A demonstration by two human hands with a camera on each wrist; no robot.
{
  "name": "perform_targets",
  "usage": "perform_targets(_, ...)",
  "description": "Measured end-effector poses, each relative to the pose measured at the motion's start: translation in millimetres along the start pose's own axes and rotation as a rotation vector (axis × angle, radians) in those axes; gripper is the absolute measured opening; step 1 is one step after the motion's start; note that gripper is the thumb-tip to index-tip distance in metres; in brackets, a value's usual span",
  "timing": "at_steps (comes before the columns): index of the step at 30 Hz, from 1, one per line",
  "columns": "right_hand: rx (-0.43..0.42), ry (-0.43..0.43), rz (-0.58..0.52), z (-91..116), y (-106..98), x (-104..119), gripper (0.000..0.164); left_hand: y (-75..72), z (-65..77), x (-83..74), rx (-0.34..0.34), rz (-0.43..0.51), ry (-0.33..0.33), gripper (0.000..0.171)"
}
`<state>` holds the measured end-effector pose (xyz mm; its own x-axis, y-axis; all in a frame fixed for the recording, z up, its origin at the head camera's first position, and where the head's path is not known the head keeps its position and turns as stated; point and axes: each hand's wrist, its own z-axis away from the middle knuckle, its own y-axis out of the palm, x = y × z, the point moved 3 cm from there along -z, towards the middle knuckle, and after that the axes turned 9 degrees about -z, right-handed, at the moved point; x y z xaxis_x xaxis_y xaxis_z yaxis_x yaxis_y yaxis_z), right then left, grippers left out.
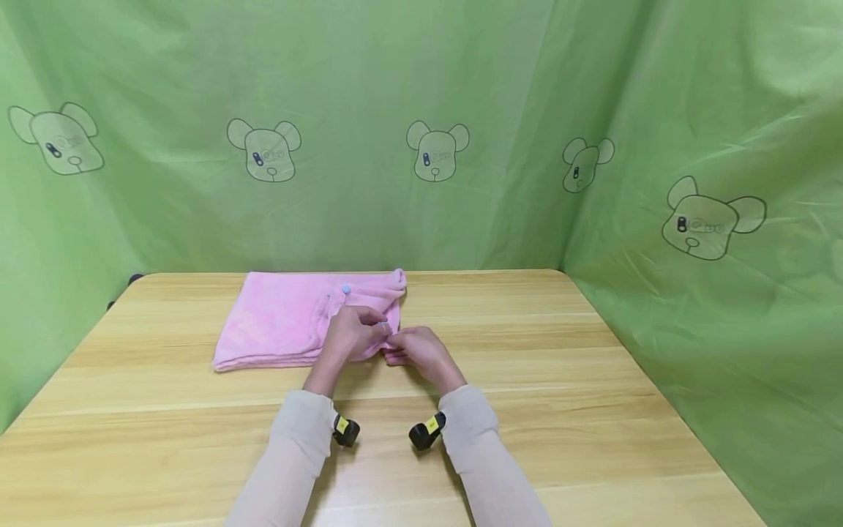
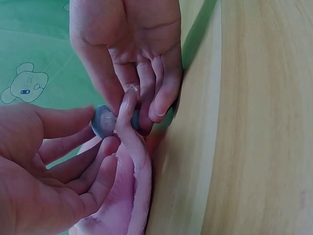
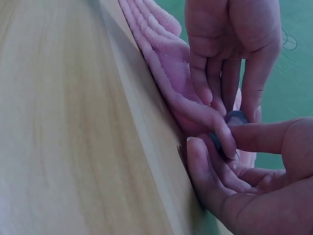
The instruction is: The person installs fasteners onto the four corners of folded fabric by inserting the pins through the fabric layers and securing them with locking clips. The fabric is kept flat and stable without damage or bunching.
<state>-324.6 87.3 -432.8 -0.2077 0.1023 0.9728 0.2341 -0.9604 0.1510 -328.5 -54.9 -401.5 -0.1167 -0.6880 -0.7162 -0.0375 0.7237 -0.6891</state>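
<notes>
A pink plush cloth [image 1: 270, 318] lies folded on the table, its right end bunched up under both hands. My left hand [image 1: 352, 331] pinches a round blue button [image 2: 103, 122] at the cloth's edge between thumb and fingers. My right hand [image 1: 424, 353] grips the cloth edge from the other side, thumb and fingers around it. A second blue piece [image 3: 216, 141] shows on the right hand's side of that edge, partly hidden by the fingers. Another blue button [image 1: 345, 289] sits on the cloth beyond the left hand.
The wooden table [image 1: 560, 410] stretches out on both sides of the cloth. Green curtains [image 1: 356, 212] with bear-head outlines hang behind it and along its sides. Small black cameras [image 1: 426, 432] with yellow labels are strapped at both wrists, over rolled light sleeves [image 1: 470, 421].
</notes>
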Motion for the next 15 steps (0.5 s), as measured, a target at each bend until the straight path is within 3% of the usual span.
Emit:
perform_targets(9, -0.037, 0.044, -0.055, -0.6, 0.0, 1.1, 0.025, -0.2, -0.8, 1.5, -0.015, 0.015, -0.015, 0.009)
perform_targets(15, -0.046, 0.06, -0.079, -1.5, -0.7, 1.2, 0.04, -1.0, 0.0, 1.7, 0.019, 0.013, -0.047, 0.01)
